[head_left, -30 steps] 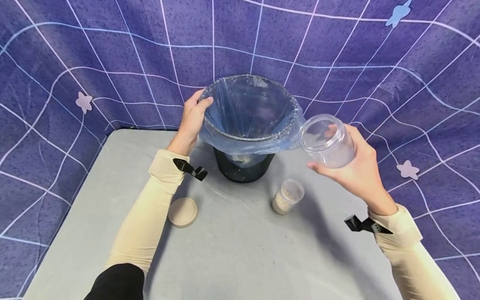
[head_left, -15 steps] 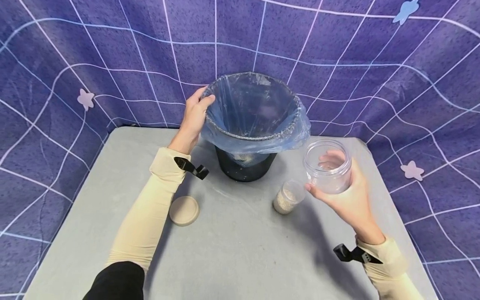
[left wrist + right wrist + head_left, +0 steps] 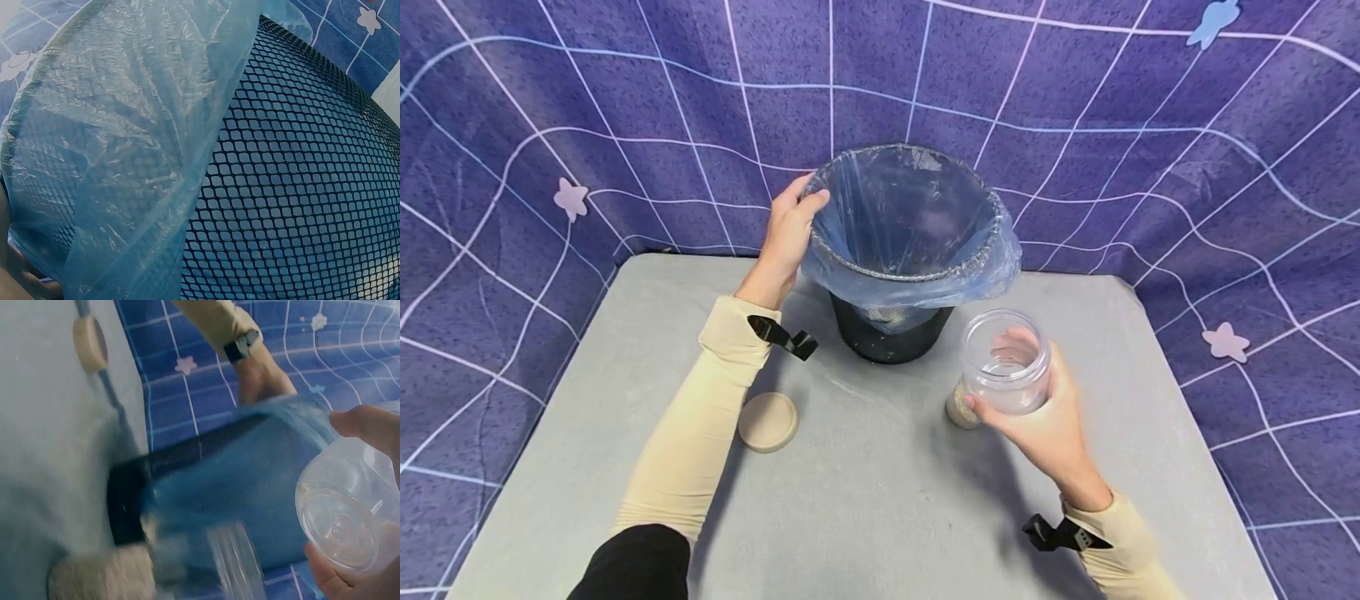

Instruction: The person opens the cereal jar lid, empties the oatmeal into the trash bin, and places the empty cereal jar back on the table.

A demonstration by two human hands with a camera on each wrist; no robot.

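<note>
The right hand (image 3: pixel 1051 425) holds a clear, empty plastic jar (image 3: pixel 1006 362) upright above the grey tabletop (image 3: pixel 880 500), its grip curled round the jar's wall with the thumb at the near side and the fingers showing through the plastic on the far side. In the right wrist view the same jar (image 3: pixel 350 515) appears from below, its round base facing the camera and fingertips (image 3: pixel 369 425) wrapped over its side. Just behind and below the jar, partly hidden by it, stands a smaller open jar (image 3: pixel 958 408) filled with pale grain; whether the two touch cannot be told. The left hand (image 3: pixel 786 237) rests on the left rim of a black mesh bin (image 3: pixel 887 333), its grip closed over the edge with the thumb inside, pinching the blue plastic liner (image 3: pixel 910 233) that is folded over the rim. The left wrist view shows the liner (image 3: pixel 125 156) draped over the bin's mesh wall (image 3: pixel 300 187) at close range. A round beige lid (image 3: pixel 767 422) lies flat on the tabletop near the left forearm, well apart from both jars. A purple cloth backdrop (image 3: pixel 550 125) with white lines and stars hangs behind.
</note>
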